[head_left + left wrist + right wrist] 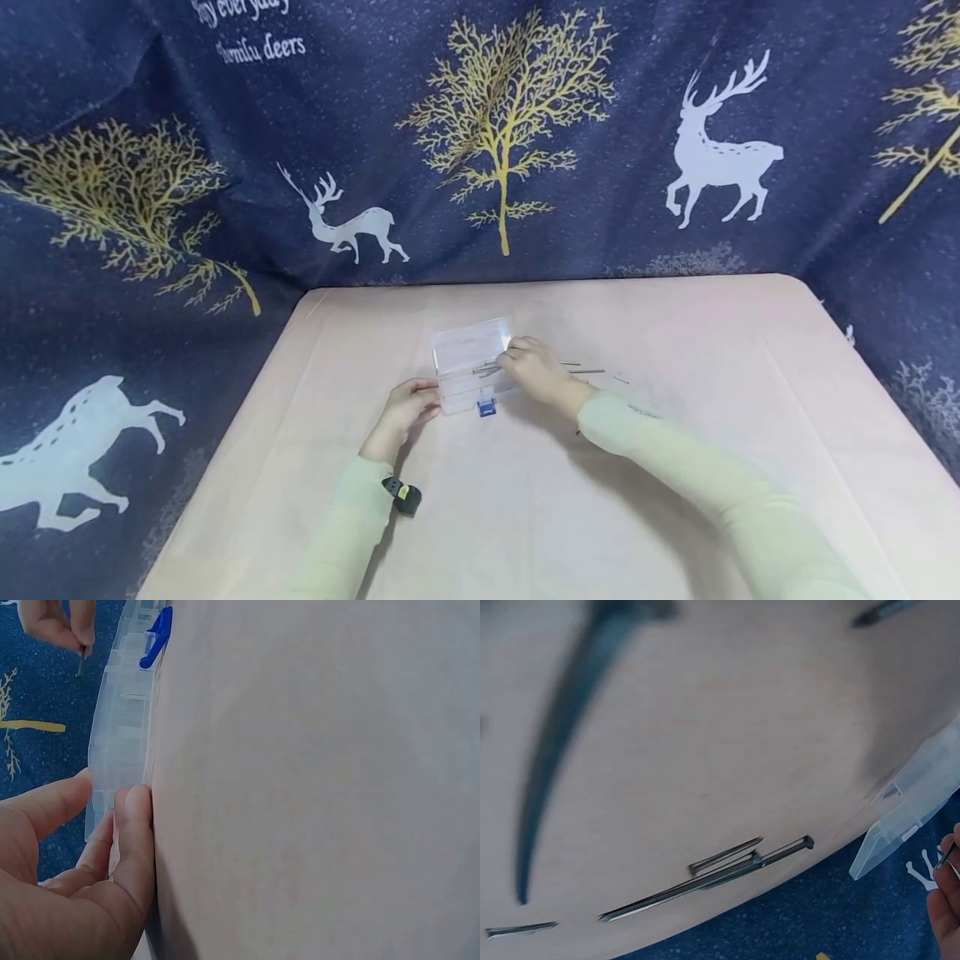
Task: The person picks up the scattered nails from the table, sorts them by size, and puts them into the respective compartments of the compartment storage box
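A clear plastic compartment box (459, 402) stands on the table with its lid (471, 346) raised and a blue latch (487, 407) at its front. My left hand (408, 407) grips the box's left end, thumb on one side and fingers on the other, as the left wrist view shows. Over the box's right side is my right hand (528, 362), pinching a small nail (80, 663) between thumb and fingertips. Inside the box lie several nails (486, 369). To the right of it, more nails (712, 879) of different lengths rest on the table.
A short nail (521, 929) lies apart from the others. Close to the right wrist camera, a large dark nail-like shape (562, 742) appears blurred. The pink table (525, 517) ends at a dark blue cloth (600, 208) printed with deer and trees.
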Motion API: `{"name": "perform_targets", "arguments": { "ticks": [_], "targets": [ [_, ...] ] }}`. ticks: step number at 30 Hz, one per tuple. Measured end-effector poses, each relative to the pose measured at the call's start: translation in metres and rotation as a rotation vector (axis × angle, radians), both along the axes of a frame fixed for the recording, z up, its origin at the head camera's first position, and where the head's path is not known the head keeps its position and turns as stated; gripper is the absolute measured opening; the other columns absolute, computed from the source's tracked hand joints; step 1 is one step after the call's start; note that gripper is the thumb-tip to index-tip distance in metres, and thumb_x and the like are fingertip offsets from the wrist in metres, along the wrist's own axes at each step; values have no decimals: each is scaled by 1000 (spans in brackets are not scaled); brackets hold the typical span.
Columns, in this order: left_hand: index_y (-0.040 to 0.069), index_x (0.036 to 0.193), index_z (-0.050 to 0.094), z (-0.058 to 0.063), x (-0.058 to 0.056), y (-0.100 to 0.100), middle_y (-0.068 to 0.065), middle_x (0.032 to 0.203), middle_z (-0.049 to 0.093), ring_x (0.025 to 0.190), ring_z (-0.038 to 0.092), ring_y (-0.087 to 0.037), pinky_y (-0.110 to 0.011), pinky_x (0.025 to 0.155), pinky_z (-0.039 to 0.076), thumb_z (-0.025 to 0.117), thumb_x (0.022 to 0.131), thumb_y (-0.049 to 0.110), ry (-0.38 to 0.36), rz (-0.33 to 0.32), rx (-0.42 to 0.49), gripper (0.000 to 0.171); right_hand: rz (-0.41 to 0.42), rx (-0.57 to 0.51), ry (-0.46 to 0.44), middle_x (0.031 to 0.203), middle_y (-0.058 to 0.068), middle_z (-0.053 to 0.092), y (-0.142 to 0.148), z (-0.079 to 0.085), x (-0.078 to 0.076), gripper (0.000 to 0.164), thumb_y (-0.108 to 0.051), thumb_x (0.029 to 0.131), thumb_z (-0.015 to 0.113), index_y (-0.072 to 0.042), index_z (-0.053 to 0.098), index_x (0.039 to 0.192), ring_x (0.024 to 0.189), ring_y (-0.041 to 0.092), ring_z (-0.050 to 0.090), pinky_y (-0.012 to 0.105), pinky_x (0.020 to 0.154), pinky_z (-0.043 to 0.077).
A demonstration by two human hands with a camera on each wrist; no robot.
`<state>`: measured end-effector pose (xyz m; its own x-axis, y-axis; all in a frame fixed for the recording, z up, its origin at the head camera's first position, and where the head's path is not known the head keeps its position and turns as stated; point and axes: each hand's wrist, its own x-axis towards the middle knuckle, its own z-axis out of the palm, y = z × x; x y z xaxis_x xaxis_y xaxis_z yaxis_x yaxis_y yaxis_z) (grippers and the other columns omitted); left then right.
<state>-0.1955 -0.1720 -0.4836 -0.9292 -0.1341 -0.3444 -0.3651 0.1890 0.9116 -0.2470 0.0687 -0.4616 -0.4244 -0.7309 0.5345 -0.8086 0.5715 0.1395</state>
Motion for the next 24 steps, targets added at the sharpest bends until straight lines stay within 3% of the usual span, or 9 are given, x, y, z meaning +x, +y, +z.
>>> {"name": "perform_targets", "arguments": {
  "ticks": [5,12,24],
  "targets": [
    [-8,119,56,0,-1,0,-15,99,64,79,61,-12,-22,77,60,58,88,1,-5,12,27,32,18,19,1,85,1,73,-7,-1,-3,15,2,77,69,-8,69,88,83,16,61,28,84,56],
    [-5,122,56,0,-2,0,-18,108,62,86,62,-15,-23,81,59,57,89,4,-19,-4,0,34,23,-6,24,82,0,73,-15,-5,-7,17,4,72,72,-8,69,85,78,14,60,24,75,55],
    [-7,121,55,-1,0,0,-18,107,62,87,62,-16,-23,80,59,57,89,3,-9,-5,7,34,-21,51,-8,91,2,73,-18,-4,-4,18,1,75,72,-9,68,89,87,16,63,26,82,57]
  ]
}}
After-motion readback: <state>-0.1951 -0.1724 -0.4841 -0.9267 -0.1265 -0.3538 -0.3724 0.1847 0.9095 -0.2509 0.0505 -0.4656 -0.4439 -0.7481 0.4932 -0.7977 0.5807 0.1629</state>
